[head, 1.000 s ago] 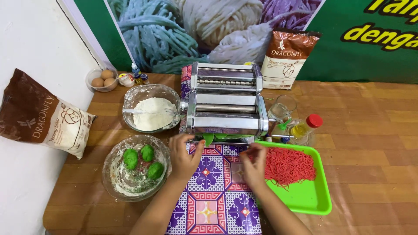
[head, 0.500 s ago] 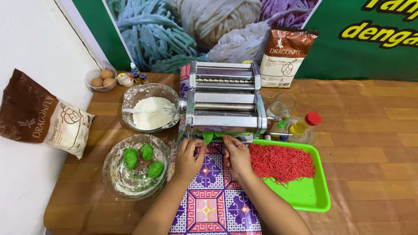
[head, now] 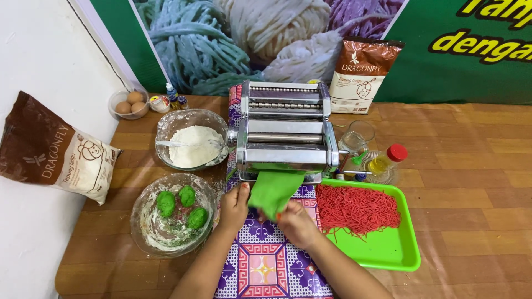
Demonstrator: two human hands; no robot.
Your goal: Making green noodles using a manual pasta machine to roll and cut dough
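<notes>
Here, a flat green dough sheet (head: 274,188) hangs from the underside of the metal pasta machine (head: 285,130), and both hands support it below the rollers so that it does not fold or tear. The left hand (head: 235,205) holds the sheet's left edge, fingers closed lightly on it. The right hand (head: 293,221) supports the lower end from beneath; its fingers are curled under the dough, pinching the tip. The machine stands on a patterned purple mat (head: 266,266) at the middle of the bench (head: 471,166).

Count of items:
- Three green dough balls (head: 185,205) in one floured glass bowl (head: 145,239), near the left hand.
- One glass bowl of flour (head: 191,144) behind it.
- One green tray (head: 388,249) just right of the mat, holding one heap of red noodles (head: 357,207).
- Two flour bags: one (head: 52,149) lying at left, one (head: 363,66) upright behind the machine.
- Three eggs in a small bowl (head: 128,102).
- One red-capped bottle (head: 388,158).
</notes>
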